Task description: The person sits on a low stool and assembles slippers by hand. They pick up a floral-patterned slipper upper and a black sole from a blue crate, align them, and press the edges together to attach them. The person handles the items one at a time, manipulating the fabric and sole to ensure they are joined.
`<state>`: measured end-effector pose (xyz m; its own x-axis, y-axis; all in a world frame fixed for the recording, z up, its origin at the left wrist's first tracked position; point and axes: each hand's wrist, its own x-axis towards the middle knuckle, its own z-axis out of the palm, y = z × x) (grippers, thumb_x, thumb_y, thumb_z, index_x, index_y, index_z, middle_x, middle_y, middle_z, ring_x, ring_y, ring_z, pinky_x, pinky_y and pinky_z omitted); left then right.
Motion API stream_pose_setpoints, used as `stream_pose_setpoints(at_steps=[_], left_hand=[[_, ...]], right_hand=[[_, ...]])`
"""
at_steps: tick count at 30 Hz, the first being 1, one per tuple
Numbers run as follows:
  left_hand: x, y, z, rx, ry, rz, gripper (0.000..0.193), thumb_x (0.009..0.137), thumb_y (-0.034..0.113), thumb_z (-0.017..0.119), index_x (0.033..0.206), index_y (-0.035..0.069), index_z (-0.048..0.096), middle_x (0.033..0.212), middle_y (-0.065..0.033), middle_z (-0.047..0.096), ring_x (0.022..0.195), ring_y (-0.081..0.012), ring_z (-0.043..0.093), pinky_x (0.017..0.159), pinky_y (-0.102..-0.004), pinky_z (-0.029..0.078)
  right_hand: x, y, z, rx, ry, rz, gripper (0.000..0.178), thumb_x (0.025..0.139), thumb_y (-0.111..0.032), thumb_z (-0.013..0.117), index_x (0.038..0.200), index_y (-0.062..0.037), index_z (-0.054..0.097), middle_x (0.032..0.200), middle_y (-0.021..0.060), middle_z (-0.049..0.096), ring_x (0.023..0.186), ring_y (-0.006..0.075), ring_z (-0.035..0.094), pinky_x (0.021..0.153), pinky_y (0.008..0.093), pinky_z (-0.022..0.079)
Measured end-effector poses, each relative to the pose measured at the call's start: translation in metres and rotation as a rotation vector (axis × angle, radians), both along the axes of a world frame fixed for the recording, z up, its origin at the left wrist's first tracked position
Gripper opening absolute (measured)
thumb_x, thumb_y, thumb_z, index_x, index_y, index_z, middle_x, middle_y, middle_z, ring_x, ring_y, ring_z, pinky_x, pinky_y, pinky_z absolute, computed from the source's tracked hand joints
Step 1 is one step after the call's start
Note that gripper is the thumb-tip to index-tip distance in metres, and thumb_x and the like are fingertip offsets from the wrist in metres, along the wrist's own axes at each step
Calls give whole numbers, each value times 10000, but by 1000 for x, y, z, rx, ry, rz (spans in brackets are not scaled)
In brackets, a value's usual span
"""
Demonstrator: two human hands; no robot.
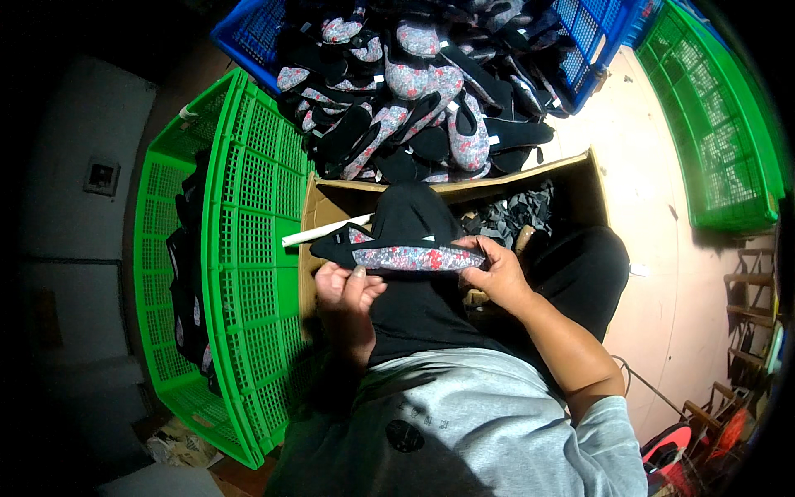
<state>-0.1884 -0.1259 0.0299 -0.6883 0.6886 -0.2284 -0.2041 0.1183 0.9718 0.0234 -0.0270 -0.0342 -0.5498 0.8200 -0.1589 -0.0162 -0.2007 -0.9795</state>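
Observation:
A cloth shoe (414, 258) with floral grey, pink and red fabric and black parts lies sideways over my lap, held between my hands. My right hand (503, 275) pinches its right end, thumb and fingers closed on the fabric. At the black left end, my left hand (348, 296) has its fingers curled, with the thumb tip against the shoe's lower edge. A small pale label shows on the black part. How far the left fingers reach beneath the shoe is hidden.
Beyond my knees a big pile of similar shoes (414, 83) fills a blue crate (248, 41). A cardboard box (592, 186) with dark scraps (522, 211) stands before me. Green crates stand left (257, 273) and far right (704, 124). A white tube (319, 232) sticks out beside my leg.

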Motion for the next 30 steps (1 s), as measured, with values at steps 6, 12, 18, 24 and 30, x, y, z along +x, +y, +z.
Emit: stream_pose_setpoints(at_steps=[6, 12, 18, 24, 30], left_hand=[[-2, 5, 10, 42, 1461, -243, 308, 706, 30, 764, 981, 70, 630, 1041, -98, 512, 1020, -318, 521, 950, -443, 427], [-3, 46, 34, 239, 1556, -665, 326, 706, 109, 767, 1023, 80, 696, 1043, -90, 605, 1062, -329, 552, 957, -493, 406], [-1, 69, 36, 201, 1379, -895, 337, 724, 116, 745, 1052, 62, 688, 1033, -95, 621, 1008, -289, 584, 911, -429, 442], [5, 75, 38, 202, 1265, -874, 288, 695, 118, 782, 963, 47, 704, 916, -91, 634, 868, -283, 599, 760, -379, 480], [11, 73, 31, 195, 1243, -815, 239, 688, 110, 795, 911, 62, 721, 832, -78, 611, 793, -273, 594, 687, -370, 475]], right_hand=[[0, 1, 6, -131, -13, -26, 307, 847, -58, 687, 1146, -45, 617, 823, -25, 631, 680, 44, 564, 629, 212, 472], [0, 1, -9, -135, 13, -23, 298, 861, -88, 694, 1142, -50, 603, 834, -17, 648, 676, 49, 578, 612, 212, 473], [2, 2, 1, -161, -14, -9, 290, 863, -99, 699, 1127, -51, 589, 823, -18, 631, 672, 52, 573, 600, 209, 462], [3, 1, -5, -162, 0, -10, 288, 858, -97, 704, 1124, -59, 600, 821, -34, 616, 686, 40, 550, 605, 209, 454], [4, 0, -7, -96, -6, 5, 309, 842, -70, 702, 1132, -40, 600, 848, -15, 608, 738, 54, 548, 676, 228, 471]])
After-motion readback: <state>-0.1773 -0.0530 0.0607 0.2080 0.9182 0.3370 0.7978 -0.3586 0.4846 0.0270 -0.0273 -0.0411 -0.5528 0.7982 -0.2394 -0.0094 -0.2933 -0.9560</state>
